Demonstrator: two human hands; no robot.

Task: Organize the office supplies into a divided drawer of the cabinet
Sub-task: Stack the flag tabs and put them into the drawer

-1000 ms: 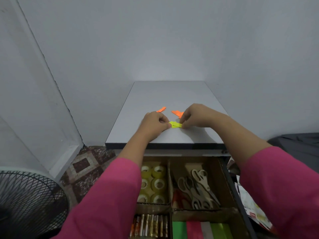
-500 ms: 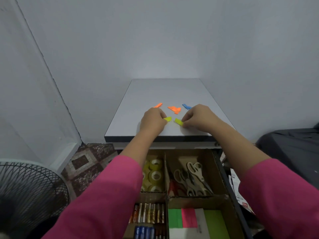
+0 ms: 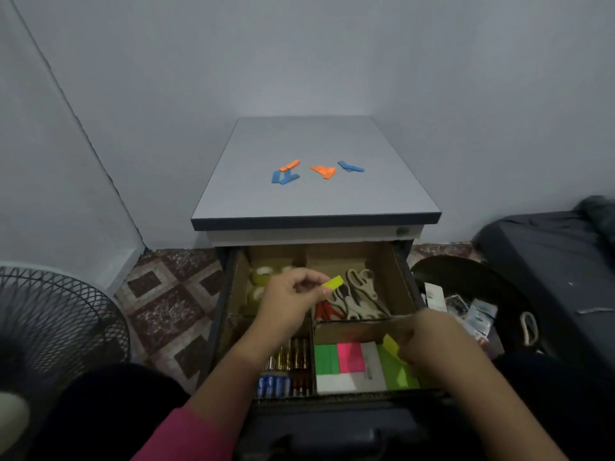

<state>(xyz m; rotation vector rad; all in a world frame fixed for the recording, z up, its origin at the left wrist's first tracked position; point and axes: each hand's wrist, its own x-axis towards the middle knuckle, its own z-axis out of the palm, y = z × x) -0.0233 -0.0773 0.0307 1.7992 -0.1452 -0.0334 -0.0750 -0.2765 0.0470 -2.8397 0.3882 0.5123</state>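
The left hand (image 3: 293, 301) pinches a yellow tab (image 3: 332, 282) by one end between thumb and fingertip, the free end pointing right, over the drawer (image 3: 404, 284) above the divider between the tape and scissors compartments. The right hand (image 3: 432, 341) is lower, at the near right compartment, fingers curled on a second yellow tab (image 3: 390, 345) just above the green pad (image 3: 397, 371); whether that tab touches the pad I cannot tell.

In that compartment lie more notes (image 3: 346, 357): green, pink and white sheets side by side. Left of it are batteries (image 3: 288, 359), gold ones behind, blue ones nearer. Behind, scissors (image 3: 356, 297) fill the far right compartment and tape rolls (image 3: 261, 281) the far left one.

On the cabinet top (image 3: 316, 201) the other tabs remain: blue tabs (image 3: 283, 177) and an orange tab (image 3: 290, 165) at left, an orange pair (image 3: 323, 171) in the middle, more blue (image 3: 350, 167) at right.

These tabs look like thin paper or film: nearly weightless, limp and easily creased. A light pinch at one short end should do; squeezing harder would likely fold them. Flat on the smooth top they may be hard to lift, so catching a raised or overlapping edge looks easiest. If gummed, they could cling to fingers on release.
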